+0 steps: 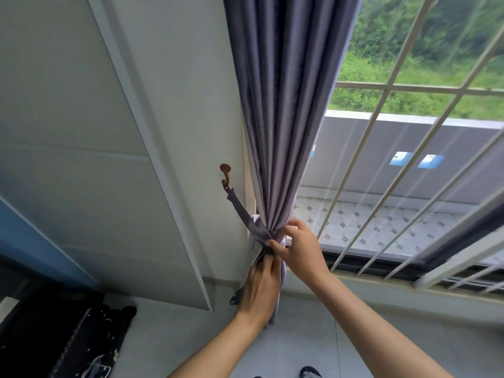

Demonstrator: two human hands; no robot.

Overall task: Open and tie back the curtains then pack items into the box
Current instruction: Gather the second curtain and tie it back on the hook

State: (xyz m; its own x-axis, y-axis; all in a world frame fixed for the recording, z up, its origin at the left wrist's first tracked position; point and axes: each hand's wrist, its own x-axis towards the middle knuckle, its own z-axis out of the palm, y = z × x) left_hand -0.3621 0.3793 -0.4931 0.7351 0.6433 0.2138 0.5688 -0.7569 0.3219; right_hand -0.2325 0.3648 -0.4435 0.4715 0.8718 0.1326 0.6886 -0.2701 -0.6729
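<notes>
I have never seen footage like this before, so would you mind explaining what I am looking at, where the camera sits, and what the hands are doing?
This is a single picture from a wide-angle camera worn on a person's head, looking forward and down, so the edges bend. No machine is involved: the two bare arms belong to the wearer. In front hangs a grey-purple curtain, gathered into a bunch beside a barred window. A matching fabric tieback runs from a rusty wall hook down around the bunch. The left hand grips the fabric just below the wrap, and the right hand pinches the band at the wrap with its fingers. Dark bags lie on the floor, bottom left.
</notes>
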